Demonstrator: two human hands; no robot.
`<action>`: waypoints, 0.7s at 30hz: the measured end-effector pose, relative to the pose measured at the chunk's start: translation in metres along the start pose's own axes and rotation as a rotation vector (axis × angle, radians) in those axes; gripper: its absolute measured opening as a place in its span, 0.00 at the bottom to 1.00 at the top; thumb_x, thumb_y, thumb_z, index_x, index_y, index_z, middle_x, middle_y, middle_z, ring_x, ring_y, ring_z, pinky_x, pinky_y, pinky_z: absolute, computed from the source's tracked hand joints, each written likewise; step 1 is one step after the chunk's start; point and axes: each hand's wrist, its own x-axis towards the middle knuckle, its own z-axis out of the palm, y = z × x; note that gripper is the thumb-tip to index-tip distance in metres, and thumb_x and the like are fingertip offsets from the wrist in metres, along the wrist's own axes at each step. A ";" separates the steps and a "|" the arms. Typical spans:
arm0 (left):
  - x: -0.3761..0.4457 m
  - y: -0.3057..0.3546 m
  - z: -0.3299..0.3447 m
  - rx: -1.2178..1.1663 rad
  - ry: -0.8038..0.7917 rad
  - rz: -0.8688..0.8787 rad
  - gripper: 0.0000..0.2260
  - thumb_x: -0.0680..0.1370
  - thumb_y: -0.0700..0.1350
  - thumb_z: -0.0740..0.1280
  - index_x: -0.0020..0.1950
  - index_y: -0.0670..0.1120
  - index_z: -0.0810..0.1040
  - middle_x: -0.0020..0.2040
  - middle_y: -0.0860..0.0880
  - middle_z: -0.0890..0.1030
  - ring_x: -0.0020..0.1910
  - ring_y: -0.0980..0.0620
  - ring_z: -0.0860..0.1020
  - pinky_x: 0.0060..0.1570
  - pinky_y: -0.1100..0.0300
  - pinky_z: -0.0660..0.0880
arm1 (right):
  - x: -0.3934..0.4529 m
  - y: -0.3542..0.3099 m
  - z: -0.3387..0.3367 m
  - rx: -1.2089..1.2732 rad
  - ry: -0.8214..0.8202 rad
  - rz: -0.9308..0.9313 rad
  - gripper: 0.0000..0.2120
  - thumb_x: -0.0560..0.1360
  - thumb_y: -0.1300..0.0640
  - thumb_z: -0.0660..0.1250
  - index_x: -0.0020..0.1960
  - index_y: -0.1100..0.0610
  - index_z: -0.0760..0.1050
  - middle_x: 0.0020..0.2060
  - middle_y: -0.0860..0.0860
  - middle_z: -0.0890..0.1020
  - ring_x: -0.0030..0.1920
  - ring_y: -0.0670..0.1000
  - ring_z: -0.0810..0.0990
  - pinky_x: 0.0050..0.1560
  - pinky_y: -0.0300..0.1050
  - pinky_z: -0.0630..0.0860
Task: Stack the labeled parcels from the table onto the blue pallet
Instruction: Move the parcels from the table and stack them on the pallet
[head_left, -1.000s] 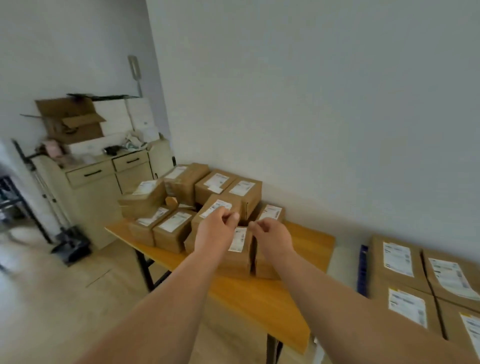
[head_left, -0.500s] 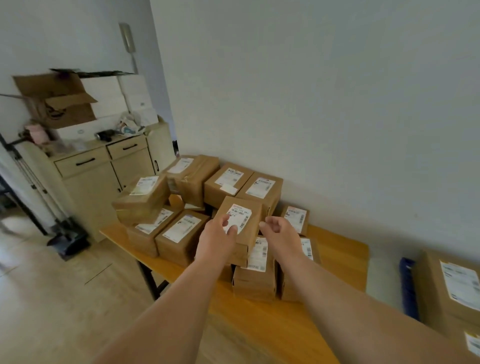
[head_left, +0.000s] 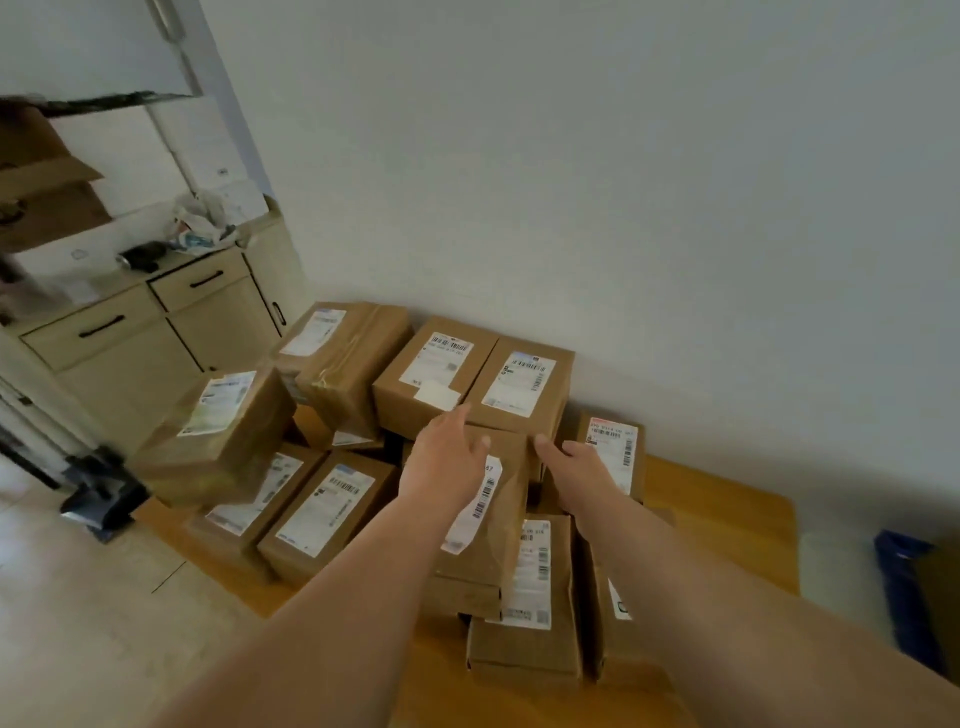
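Note:
Several brown labeled parcels are piled on the wooden table (head_left: 727, 530) against the wall. One tilted parcel (head_left: 498, 525) with a white barcode label lies on top of the front ones. My left hand (head_left: 447, 460) rests over its upper left face, fingers stretched to its far edge. My right hand (head_left: 576, 462) clasps its far right corner, thumb on top. A sliver of the blue pallet (head_left: 904, 587) shows at the right edge, with a brown parcel (head_left: 943, 603) on it.
Two parcels (head_left: 472, 379) stand side by side at the back, just beyond my fingers. A leaning stack (head_left: 223, 431) sits at the table's left end. A cream cabinet (head_left: 130, 338) with boxes and clutter stands left; light floor lies below it.
The view has moved closer and left, so the pallet slid almost out of view. Both hands have slid further along the tilted parcel toward its far edge.

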 end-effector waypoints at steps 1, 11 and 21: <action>0.013 -0.001 0.003 0.002 -0.019 0.013 0.24 0.82 0.49 0.61 0.77 0.51 0.61 0.74 0.51 0.67 0.72 0.50 0.66 0.66 0.52 0.68 | 0.011 0.001 0.002 0.015 0.003 0.047 0.29 0.78 0.41 0.63 0.73 0.56 0.65 0.65 0.53 0.75 0.55 0.52 0.75 0.57 0.51 0.73; 0.094 -0.012 0.036 0.314 -0.218 0.207 0.20 0.82 0.52 0.59 0.72 0.47 0.67 0.68 0.48 0.72 0.67 0.48 0.69 0.64 0.51 0.69 | 0.069 0.001 0.026 0.199 -0.021 0.306 0.41 0.73 0.31 0.63 0.76 0.55 0.61 0.73 0.54 0.67 0.73 0.59 0.64 0.73 0.56 0.61; 0.101 -0.032 0.042 0.245 -0.103 0.309 0.12 0.81 0.52 0.61 0.62 0.51 0.74 0.60 0.53 0.75 0.60 0.54 0.71 0.62 0.55 0.70 | 0.077 0.007 0.034 0.408 -0.015 0.335 0.27 0.71 0.36 0.69 0.60 0.55 0.74 0.51 0.55 0.82 0.54 0.58 0.80 0.60 0.57 0.75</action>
